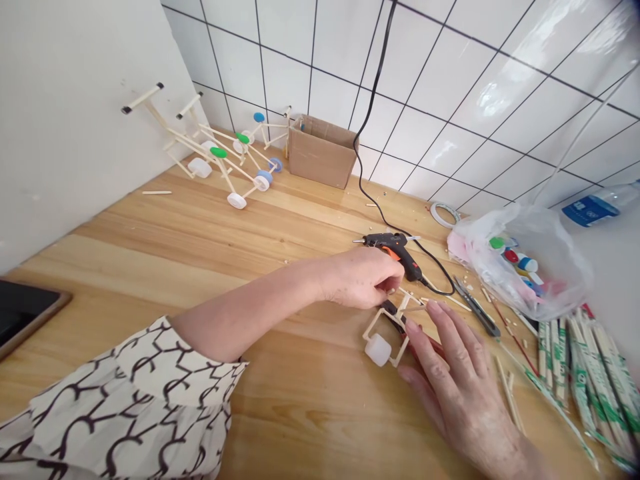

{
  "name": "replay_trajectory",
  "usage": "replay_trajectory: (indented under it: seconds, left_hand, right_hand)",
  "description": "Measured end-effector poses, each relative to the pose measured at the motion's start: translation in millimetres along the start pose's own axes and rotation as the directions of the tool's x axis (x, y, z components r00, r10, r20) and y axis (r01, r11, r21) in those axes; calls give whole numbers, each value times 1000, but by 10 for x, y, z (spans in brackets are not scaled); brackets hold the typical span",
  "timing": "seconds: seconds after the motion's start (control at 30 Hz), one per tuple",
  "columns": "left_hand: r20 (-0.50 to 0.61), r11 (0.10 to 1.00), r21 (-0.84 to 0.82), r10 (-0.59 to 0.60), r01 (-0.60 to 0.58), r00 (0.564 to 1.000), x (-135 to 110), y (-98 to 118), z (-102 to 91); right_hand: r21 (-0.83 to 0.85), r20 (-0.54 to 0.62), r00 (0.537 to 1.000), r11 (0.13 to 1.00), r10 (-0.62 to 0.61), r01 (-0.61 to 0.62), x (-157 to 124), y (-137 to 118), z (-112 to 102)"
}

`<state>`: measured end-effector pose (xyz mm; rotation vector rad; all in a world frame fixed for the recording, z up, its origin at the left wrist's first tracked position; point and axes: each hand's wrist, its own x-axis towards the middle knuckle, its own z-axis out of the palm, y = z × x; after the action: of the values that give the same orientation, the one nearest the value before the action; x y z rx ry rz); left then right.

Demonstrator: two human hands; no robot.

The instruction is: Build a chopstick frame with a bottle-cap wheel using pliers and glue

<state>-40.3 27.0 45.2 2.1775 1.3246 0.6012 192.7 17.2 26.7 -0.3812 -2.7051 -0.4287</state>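
A small frame of thin wooden sticks [369,325] with a white plastic wheel [379,350] stands on the table between my hands. Bent at the wrist, my left hand [363,277] reaches in from the left, its fingers closed at the frame's far end. A pale tip shows at those fingers, too small to name. My right hand [463,380] lies on the frame's right side, fingers stretched out, fingertips touching the sticks. Partly hidden under them is a red-handled tool [436,344] with dark jaws, like pliers. Just beyond my left hand lies a black glue gun [387,240].
Wheeled stick models [220,153] stand at the back left beside a cardboard box [323,153]. Rightward are a utility knife [477,308], a roll of tape [445,215], a plastic bag [560,253] of bottle caps and wrapped chopsticks [595,373]. A black cord [370,113] hangs down the tiled wall. A phone [25,310] lies left.
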Motion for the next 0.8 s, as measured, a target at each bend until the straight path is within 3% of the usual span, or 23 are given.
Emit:
replay_trajectory:
  seconds: [0.1, 0.27, 0.4, 0.47, 0.57, 0.67, 0.8]
  left_hand:
    - [70, 998, 62, -34, 30, 997, -12, -25, -25]
    - [217, 971, 164, -208, 174, 954, -29, -4, -100]
    - [235, 961, 198, -236, 191, 943, -19, 42, -90]
    - [174, 968, 204, -180, 143, 968, -20, 55, -61]
    - [96, 993, 119, 14, -26, 995, -39, 75, -32]
    - [123, 990, -63, 134, -127, 983, -60, 108, -34]
    - [163, 976, -167, 165, -138, 973, -59, 136, -25]
  right_hand:
    - [17, -13, 1000, 1000, 11, -11, -2, 10, -28]
    - [81, 4, 996, 992, 94, -94, -49, 55, -60]
    - [137, 56, 990, 981, 130, -136, -82, 76, -31]
    - [148, 72, 987, 977, 143, -152, -81, 79, -13]
    - [154, 59, 986, 975, 153, -161, -68, 82, -4]
    - [154, 60, 986, 975, 155, -163, -57, 83, -16]
    - [159, 67, 982, 969, 179, -188, -56, 88, -26]
